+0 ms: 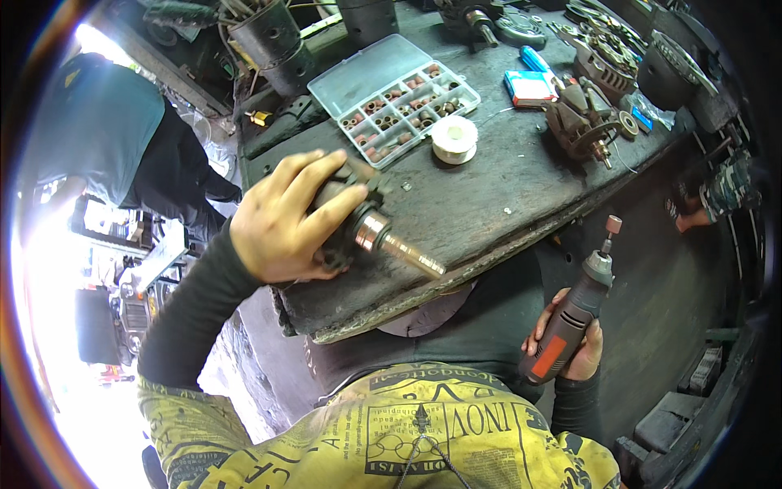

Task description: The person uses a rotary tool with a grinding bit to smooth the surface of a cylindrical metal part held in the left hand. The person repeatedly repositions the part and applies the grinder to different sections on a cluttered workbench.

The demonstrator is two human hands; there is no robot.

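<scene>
My left hand [285, 216] is closed round the dark body of an alternator rotor [372, 231] near the bench's front left corner. The rotor's coppery rings and shaft point toward the bench's front edge, slightly blurred. Below and right of that edge, my right hand [585, 354] grips a grey and red rotary tool [571, 314]. The tool points up, with a reddish cylindrical grinding bit [613, 223] at its tip. Bit and rotor are well apart.
On the dark workbench [481, 204] lie an open compartment box [389, 155] of small cylindrical parts, a white spool [454, 140], a small box [529, 88] and another rotor-like part [582, 122]. Metal cans [269, 41] stand behind. A person [114, 130] bends at the left; another person's leg [729, 191] shows right.
</scene>
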